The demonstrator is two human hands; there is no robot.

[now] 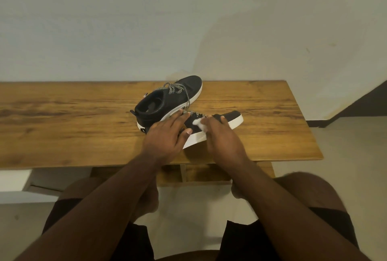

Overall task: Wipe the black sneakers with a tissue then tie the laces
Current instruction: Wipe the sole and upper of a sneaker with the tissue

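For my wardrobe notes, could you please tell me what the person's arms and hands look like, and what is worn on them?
Both arms are bare from the bottom of the frame to the fingers: no sleeves, gloves, watch, bracelets or rings show on the left hand or the right hand. The nails are short and unpainted. Dark shorts cover the thighs below.

Near sneaker (228, 117) heel and laces under both hands

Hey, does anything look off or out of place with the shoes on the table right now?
Nothing is damaged or spilled. The far sneaker has loose, untied laces trailing toward the near sneaker, which the left hand steadies while the right hand presses a tissue on it.
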